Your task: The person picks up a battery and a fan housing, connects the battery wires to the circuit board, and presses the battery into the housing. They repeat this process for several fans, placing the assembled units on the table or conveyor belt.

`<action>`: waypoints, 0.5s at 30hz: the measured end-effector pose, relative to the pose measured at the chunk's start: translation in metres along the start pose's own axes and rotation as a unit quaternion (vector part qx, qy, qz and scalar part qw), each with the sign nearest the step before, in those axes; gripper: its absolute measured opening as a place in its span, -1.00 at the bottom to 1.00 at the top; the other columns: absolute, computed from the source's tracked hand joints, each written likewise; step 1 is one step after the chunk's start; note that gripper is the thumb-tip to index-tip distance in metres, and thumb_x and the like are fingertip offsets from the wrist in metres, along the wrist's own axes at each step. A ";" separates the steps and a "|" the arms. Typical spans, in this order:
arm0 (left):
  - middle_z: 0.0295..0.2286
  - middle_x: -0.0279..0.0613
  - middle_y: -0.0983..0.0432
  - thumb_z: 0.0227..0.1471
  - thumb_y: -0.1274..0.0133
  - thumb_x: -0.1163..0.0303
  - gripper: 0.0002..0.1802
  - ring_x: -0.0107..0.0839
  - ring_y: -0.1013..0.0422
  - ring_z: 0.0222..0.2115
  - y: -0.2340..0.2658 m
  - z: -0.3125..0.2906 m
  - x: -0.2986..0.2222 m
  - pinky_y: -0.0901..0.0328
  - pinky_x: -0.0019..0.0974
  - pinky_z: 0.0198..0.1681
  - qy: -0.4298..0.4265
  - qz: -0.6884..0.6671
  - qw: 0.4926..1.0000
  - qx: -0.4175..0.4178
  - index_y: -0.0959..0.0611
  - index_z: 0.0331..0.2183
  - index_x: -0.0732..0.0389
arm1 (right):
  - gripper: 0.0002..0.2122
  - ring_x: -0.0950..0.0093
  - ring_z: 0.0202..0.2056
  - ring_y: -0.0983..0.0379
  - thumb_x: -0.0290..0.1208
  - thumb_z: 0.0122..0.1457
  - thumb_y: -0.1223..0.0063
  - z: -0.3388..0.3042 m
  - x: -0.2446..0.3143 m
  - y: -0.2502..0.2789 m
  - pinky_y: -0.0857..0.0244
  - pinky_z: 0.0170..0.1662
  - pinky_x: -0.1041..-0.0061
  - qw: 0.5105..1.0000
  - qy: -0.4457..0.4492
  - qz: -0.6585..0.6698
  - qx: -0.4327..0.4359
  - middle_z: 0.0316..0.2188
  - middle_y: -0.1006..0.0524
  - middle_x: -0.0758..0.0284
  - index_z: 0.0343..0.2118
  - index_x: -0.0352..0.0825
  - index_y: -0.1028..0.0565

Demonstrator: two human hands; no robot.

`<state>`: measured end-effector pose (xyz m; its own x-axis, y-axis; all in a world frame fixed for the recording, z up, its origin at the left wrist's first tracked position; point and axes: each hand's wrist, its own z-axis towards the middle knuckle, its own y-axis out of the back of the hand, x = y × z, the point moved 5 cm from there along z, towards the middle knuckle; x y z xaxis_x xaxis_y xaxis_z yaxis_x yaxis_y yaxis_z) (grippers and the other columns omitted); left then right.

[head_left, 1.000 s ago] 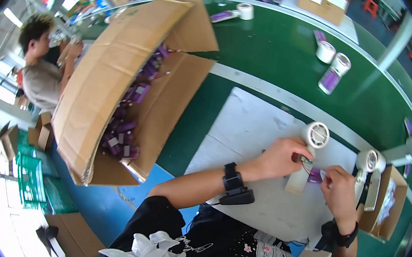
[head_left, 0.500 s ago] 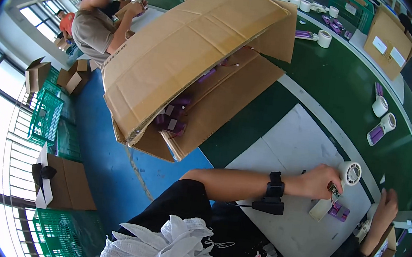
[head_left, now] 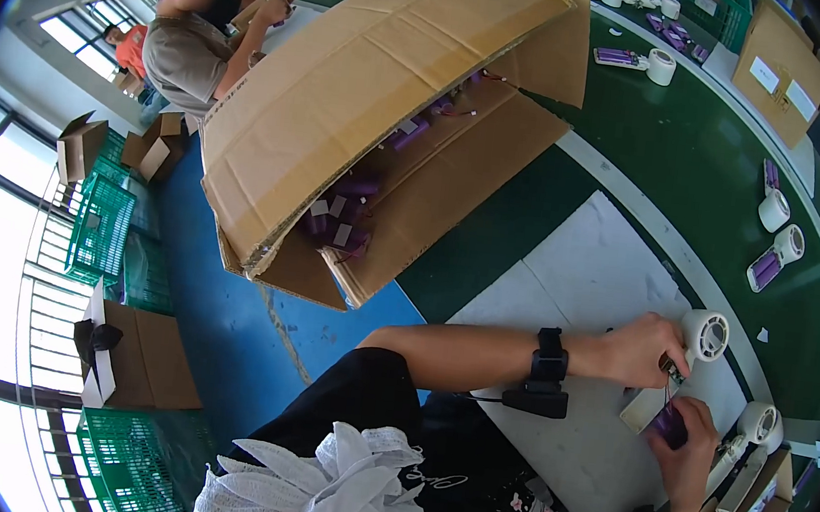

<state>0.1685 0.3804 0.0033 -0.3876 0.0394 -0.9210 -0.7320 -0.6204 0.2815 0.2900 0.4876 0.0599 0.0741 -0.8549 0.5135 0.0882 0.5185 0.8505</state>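
A left hand [head_left: 642,348] pinches thin wires at a small part, while the right hand [head_left: 688,447] grips a purple battery pack [head_left: 669,423] just below it, both over a white mat [head_left: 596,276] on the green tabletop [head_left: 680,155]. A white tape roll [head_left: 706,335] stands just beside the left hand; a large open cardboard box [head_left: 366,102] lies well apart.

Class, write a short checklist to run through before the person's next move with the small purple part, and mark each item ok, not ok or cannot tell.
1. Purple part held in right hand: ok.
2. Left hand at the part's wires: ok.
3. Tape roll close beside the left hand: ok.
4. White work mat under both hands: ok.
5. Wires fully joined: cannot tell.
6. Large cardboard box of purple parts apart from the hands: ok.
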 end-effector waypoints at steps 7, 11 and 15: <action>-0.36 -0.05 -0.54 -0.31 -0.12 0.62 -0.61 -0.22 -0.50 -0.42 0.006 0.000 -0.008 -0.40 -0.29 -0.30 0.018 -0.011 0.999 0.040 -0.72 -0.30 0.16 | -0.57 0.34 -0.35 -0.53 -0.65 -0.15 -0.22 -0.027 -0.077 -0.013 -0.40 -0.24 0.49 0.955 -0.138 0.249 0.078 -0.28 -0.53 0.16 -0.12 -0.45 -0.44; -0.35 -0.06 -0.54 -0.27 -0.15 0.60 -0.62 -0.23 -0.51 -0.40 0.008 -0.001 -0.011 -0.40 -0.31 -0.29 0.019 -0.013 0.998 0.058 -0.71 -0.27 0.16 | -0.40 0.30 -0.27 -0.53 -0.62 -0.10 -0.17 -0.031 -0.049 -0.010 -0.43 -0.21 0.42 0.835 -0.229 0.487 0.115 -0.21 -0.49 0.18 0.10 -0.38 -0.27; -0.34 -0.06 -0.54 -0.26 -0.18 0.57 -0.63 -0.23 -0.53 -0.39 0.007 0.003 -0.013 -0.41 -0.33 -0.29 -0.001 0.011 0.998 0.069 -0.71 -0.26 0.16 | -0.18 0.20 -0.17 -0.50 -0.68 -0.10 -0.10 -0.030 -0.031 -0.007 -0.46 -0.19 0.34 0.757 -0.196 0.605 0.152 -0.10 -0.40 0.15 0.28 -0.27 0.03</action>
<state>0.1665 0.3775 0.0180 -0.4050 0.0288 -0.9139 -0.7935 -0.5076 0.3357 0.3165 0.5111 0.0348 -0.3880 0.2715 0.8808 -0.0462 0.9487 -0.3128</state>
